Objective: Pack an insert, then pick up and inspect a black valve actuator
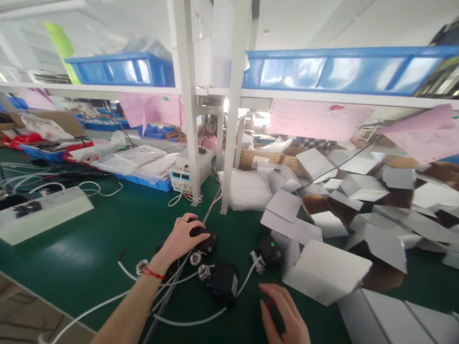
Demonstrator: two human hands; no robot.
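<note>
On the green table mat (107, 239), my left hand (182, 239) reaches forward and closes over a small black device (206, 241) with a metal fitting and white cable. A second black device (224, 284) lies just in front of it, cable attached. A third one (270, 248) with a green light sits to the right beside the white boxes. My right hand (285, 315) hovers low near the table's front, fingers apart and seemingly empty, close to an open white carton (322, 272).
Several open white cartons (358, 200) are heaped on the right. A white upright post (229, 143) stands behind the devices. A power supply unit (181, 179), a power strip (39, 210), bagged parts and blue bins (122, 69) fill the left and the shelf above.
</note>
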